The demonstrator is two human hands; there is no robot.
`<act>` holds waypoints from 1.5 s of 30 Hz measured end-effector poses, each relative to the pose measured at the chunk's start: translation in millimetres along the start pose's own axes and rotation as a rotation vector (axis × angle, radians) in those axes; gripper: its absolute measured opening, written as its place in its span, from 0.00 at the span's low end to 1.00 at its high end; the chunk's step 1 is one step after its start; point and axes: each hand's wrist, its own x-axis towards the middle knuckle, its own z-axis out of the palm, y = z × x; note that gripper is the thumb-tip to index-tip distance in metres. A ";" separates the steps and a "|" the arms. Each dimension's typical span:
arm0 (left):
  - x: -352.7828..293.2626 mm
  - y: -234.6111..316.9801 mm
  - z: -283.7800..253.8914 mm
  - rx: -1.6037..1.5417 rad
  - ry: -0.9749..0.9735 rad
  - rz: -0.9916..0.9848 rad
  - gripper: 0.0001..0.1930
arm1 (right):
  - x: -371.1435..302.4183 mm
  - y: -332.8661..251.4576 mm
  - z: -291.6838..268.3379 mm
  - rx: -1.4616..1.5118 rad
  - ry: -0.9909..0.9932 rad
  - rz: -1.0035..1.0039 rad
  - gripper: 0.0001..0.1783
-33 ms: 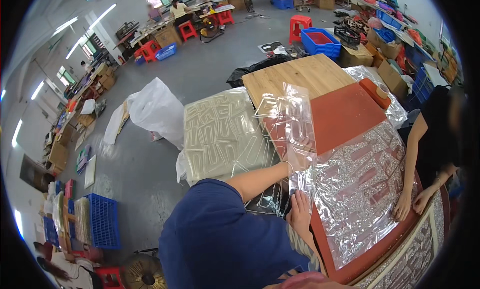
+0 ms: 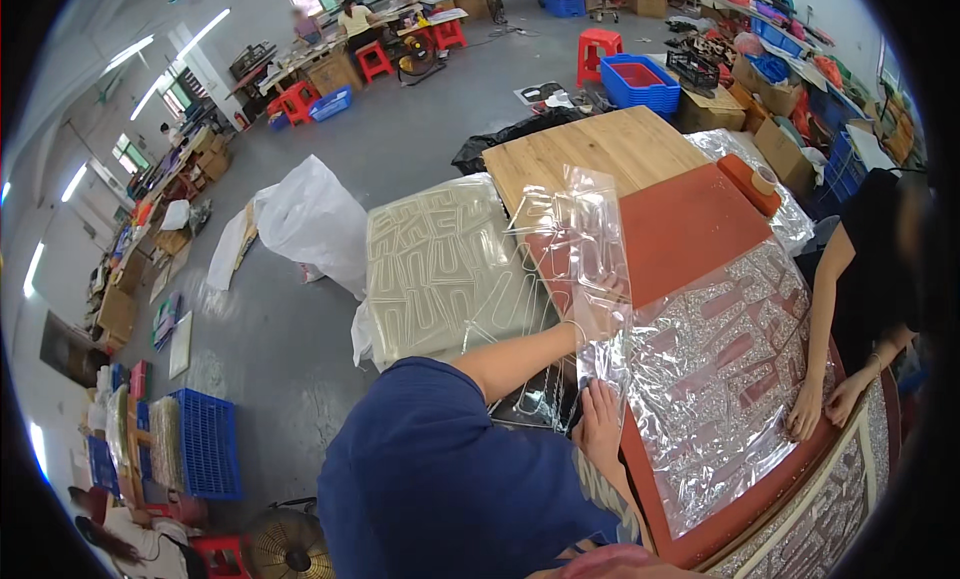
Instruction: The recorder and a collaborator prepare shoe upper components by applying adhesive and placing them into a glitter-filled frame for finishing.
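A narrow clear plastic sheet [image 2: 597,214] with looped cut-out shapes stands up in front of me, over the edge of the red-brown board [image 2: 690,229]. My left hand [image 2: 598,317] shows through the sheet near its middle, its fingers blurred by glare. At the sheet's lower end, my right hand [image 2: 600,419] grips the edge. Left of my hands lies a thick stack of clear plastic sheets [image 2: 440,264] with similar cut outlines. Glittery sheeting with elongated pinkish shapes [image 2: 725,379] covers the board to the right.
At the right, a co-worker's hands [image 2: 822,409] rest on the near edge of the glittery sheeting. A wooden board [image 2: 590,154] and a tape roll [image 2: 763,182] lie farther back. A white plastic bag [image 2: 315,219] stands left of the stack; blue crates [image 2: 640,82] are beyond.
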 end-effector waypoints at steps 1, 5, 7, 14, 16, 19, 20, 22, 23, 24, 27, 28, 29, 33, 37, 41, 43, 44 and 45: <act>-6.1 -6.1 -0.6 0.001 0.011 -0.026 0.33 | 3.4 -5.1 -2.9 0.010 -0.007 -0.026 0.34; 5.4 -11.4 9.9 -0.134 0.182 -0.009 0.31 | 9.1 -5.0 -7.4 0.026 -0.006 -0.013 0.31; 10.6 -11.8 16.6 -0.109 0.233 0.018 0.31 | 7.0 -3.9 -7.0 0.022 0.016 -0.017 0.30; 11.3 -15.9 28.6 0.031 0.203 -0.021 0.31 | 9.2 -5.2 -6.6 0.033 0.020 -0.004 0.27; 8.1 -15.1 27.2 -0.074 0.311 0.016 0.28 | 8.5 -4.9 -6.5 0.034 0.020 -0.005 0.27; 4.4 -8.6 12.4 -0.033 0.211 0.053 0.28 | 5.9 -4.7 -7.0 0.037 0.029 -0.002 0.27; 0.8 -3.3 -1.3 -0.035 0.207 0.059 0.28 | 5.8 -4.9 -8.0 0.032 0.036 0.001 0.27; -5.9 6.2 -26.3 -0.031 0.059 0.020 0.31 | 5.2 -5.9 -9.4 0.024 0.043 0.013 0.27; -4.1 -0.7 -15.6 -0.033 0.063 0.017 0.31 | 6.7 -8.8 -10.2 0.017 0.035 0.010 0.28; 2.6 -12.2 6.7 -0.063 0.142 0.002 0.31 | 8.4 -9.7 -10.3 0.009 0.026 0.007 0.28; 7.7 -15.1 20.6 -0.086 0.222 0.016 0.31 | 11.3 -11.3 -11.0 0.031 0.020 0.014 0.27; 8.6 -14.5 21.1 -0.069 0.231 0.016 0.31 | 9.6 -9.3 -10.6 0.047 0.021 0.015 0.26; 10.5 -17.2 27.9 -0.068 0.234 0.014 0.31 | 10.1 -8.9 -9.8 0.047 0.021 0.012 0.26; 11.6 -18.5 33.8 -0.079 0.331 -0.002 0.31 | 8.9 -8.2 -8.8 0.025 0.015 0.012 0.26; 13.6 -18.5 35.9 -0.071 0.321 0.033 0.31 | 10.1 -9.9 -10.7 0.027 0.022 0.009 0.25; 8.9 -10.1 18.1 0.011 0.200 -0.003 0.32 | 9.2 -8.4 -10.5 0.042 0.030 0.018 0.26; 7.9 -10.3 17.6 0.006 0.200 -0.041 0.31 | 9.2 -9.0 -10.6 0.051 0.031 0.012 0.26; 6.5 -8.7 14.2 -0.004 0.169 -0.053 0.31 | 9.0 -8.9 -10.3 0.052 0.036 0.015 0.26; 5.8 -8.0 12.3 -0.014 0.138 -0.066 0.31 | 8.9 -8.8 -10.1 0.054 0.041 0.019 0.26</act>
